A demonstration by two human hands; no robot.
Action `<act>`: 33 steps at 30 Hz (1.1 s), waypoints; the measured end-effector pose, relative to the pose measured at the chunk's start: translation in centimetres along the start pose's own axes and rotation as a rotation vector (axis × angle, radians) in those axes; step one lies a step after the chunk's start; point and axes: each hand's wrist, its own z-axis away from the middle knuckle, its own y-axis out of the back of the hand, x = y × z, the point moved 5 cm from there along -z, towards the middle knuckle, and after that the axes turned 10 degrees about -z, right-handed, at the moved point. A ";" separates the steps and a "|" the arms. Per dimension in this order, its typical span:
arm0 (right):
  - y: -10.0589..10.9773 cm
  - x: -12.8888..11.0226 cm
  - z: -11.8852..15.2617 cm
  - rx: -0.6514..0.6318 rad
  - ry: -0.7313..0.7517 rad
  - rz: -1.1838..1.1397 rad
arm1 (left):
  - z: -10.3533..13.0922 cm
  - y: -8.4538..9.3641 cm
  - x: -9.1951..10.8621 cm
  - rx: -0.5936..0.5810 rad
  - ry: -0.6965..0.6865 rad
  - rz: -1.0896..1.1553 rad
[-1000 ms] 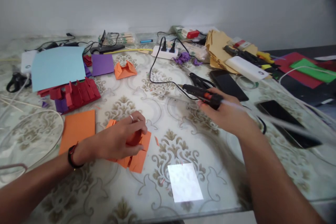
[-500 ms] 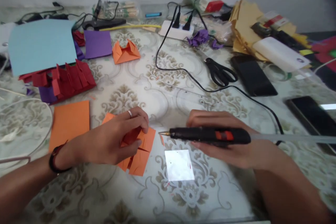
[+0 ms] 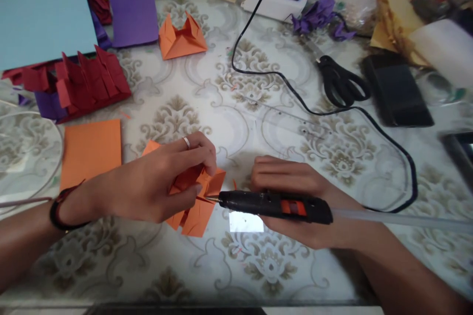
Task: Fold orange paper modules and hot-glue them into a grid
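My left hand (image 3: 166,179) is closed in a pinch on a slit and folded piece of orange paper (image 3: 197,216) lying on the table. Its fingers hide part of the folds. A black hot glue gun (image 3: 258,203) with an orange-red part on its side lies in the grip of my right hand (image 3: 295,179). The metal nozzle points left and is at the orange paper, close to my left fingertips. From the glue gun's back end sticks a long clear glue stick (image 3: 369,216).
Beyond my left hand are a flat orange sheet (image 3: 92,150), folded red paper (image 3: 90,81), a folded orange piece (image 3: 183,39) and a purple sheet (image 3: 133,19). Black scissors (image 3: 342,81), a phone (image 3: 397,91), a looping black cord (image 3: 295,97) and a power strip (image 3: 271,0) stand farther right.
My right hand has brought the glue gun left, so its nozzle now reaches the orange paper. My left hand keeps its pinch. The head view has tilted down and moved closer.
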 end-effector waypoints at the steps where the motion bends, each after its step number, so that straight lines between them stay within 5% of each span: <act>1: -0.1 0.0 0.0 -0.005 0.002 0.003 | 0.0 0.0 0.0 -0.005 0.001 0.005; 33: 0.2 0.2 0.3 0.019 0.045 0.114 | 0.0 0.0 0.2 0.014 -0.035 0.014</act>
